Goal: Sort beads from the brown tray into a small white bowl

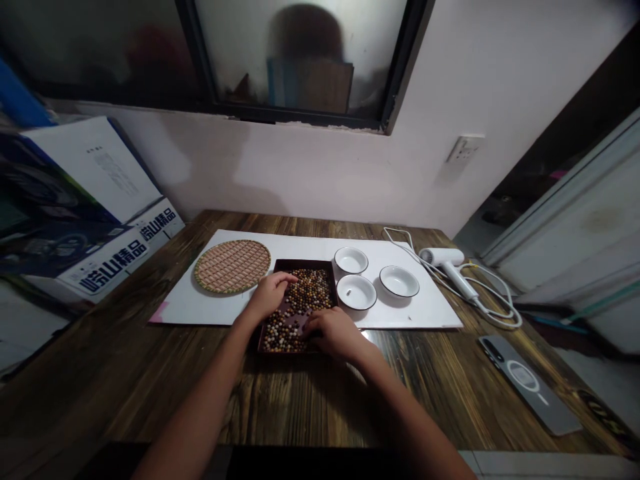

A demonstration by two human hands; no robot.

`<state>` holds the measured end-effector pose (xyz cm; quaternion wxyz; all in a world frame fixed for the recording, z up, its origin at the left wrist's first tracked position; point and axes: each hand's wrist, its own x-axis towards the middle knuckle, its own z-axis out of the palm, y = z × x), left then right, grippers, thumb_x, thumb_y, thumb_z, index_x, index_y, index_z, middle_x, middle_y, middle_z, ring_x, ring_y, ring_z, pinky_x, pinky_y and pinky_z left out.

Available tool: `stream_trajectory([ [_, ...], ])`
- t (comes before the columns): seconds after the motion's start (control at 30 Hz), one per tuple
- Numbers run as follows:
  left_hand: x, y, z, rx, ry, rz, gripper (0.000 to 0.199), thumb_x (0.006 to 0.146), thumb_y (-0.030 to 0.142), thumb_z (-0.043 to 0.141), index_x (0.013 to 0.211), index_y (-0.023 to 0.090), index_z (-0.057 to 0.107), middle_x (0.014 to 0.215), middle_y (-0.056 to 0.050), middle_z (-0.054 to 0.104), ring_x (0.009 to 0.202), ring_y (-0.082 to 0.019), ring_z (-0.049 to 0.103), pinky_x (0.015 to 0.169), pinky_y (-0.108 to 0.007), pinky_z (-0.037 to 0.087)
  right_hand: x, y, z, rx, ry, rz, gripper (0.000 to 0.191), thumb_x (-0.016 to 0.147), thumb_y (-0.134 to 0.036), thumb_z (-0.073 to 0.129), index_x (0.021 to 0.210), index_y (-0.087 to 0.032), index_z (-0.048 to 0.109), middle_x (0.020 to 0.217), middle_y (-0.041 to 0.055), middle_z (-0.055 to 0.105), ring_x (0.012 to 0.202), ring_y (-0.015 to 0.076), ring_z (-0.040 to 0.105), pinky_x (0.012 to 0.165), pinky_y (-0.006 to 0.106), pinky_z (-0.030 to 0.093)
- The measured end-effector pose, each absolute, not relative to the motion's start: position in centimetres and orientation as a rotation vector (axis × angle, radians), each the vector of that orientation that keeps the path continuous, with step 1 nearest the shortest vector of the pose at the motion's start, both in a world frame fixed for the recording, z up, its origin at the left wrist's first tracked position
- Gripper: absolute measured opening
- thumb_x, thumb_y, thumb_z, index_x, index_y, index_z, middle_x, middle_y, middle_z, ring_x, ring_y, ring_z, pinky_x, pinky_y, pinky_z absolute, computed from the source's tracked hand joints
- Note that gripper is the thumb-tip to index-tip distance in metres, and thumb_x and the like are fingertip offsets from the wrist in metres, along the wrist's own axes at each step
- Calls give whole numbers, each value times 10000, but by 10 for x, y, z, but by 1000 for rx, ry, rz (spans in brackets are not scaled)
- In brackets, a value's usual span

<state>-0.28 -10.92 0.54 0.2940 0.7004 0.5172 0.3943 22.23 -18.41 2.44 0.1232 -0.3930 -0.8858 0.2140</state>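
A dark red tray [333, 267] holds many small round beads [313, 283] in brown, yellow, black and whitish tones. My left hand [270, 293] reaches over the tray's left side, fingers stretched out above the beads and seemingly empty. At the tray's lower right, my right hand [333, 330] bends down with its fingers curled together at the beads. Whatever those fingertips hold is too small to make out. Just right of the tray, a white enamel bowl [357, 293] with a dark rim has a small dark thing inside.
Two more white bowls, one behind [351, 261] and one to the right [399, 281], share the white board [300, 247] with a round woven mat [233, 267]. A white hair dryer [453, 267] with its cord and a grey phone [530, 383] lie right. Boxes [100, 247] stand left.
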Motion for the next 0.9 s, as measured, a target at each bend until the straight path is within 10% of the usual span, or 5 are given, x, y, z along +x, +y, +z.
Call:
stream_trajectory([
  [0.53,-3,-110,7,1896,1386,1046,329,891,221,454,999,203,765,1094,-40,766,1065,-207,686,1028,-387,516,221,-188,22,-1079,-2399,741,359,885,-34,522,1036,-236,778,1025,15,764,947,167,685,850,235,452],
  [0.9,-3,-109,5,1884,1385,1040,335,885,254,463,1005,204,771,1095,-41,766,1076,-219,681,1034,-387,509,219,-189,21,-1119,-2345,635,61,952,-183,629,930,-178,685,935,38,691,842,153,601,757,242,407],
])
